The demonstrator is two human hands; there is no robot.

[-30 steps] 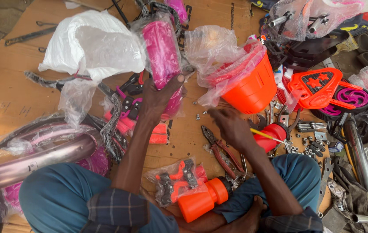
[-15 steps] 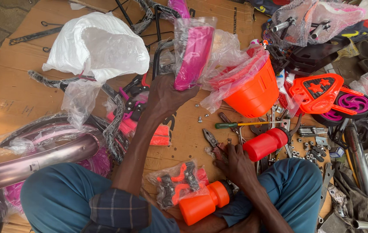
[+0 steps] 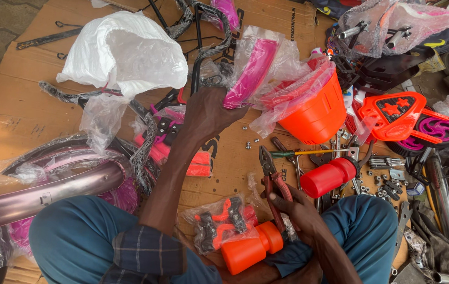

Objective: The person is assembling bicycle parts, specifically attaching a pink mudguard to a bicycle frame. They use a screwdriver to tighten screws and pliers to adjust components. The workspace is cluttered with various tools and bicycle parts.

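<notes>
My left hand [image 3: 207,112] is shut on a pink curved part wrapped in clear plastic [image 3: 251,67] and holds it up above the cardboard, beside an orange plastic basket [image 3: 316,108]. Close to my lap, my right hand [image 3: 299,211] grips the red handles of a pair of pliers [image 3: 270,171], whose jaws point away from me over the cardboard. Between my knees lies an orange bottle [image 3: 248,252], with a clear bag of orange and black pedals [image 3: 219,221] just above it.
A red bottle [image 3: 330,176] and a screwdriver [image 3: 298,153] lie right of the pliers among loose nuts and bolts. A white plastic bag [image 3: 124,52] sits far left, a pink wrapped frame tube [image 3: 51,192] near left, an orange-and-purple training wheel [image 3: 408,121] right.
My left hand has lifted the pink wrapped part up off the pile. My right hand has drawn back toward my lap and closed on the pliers' handles.
</notes>
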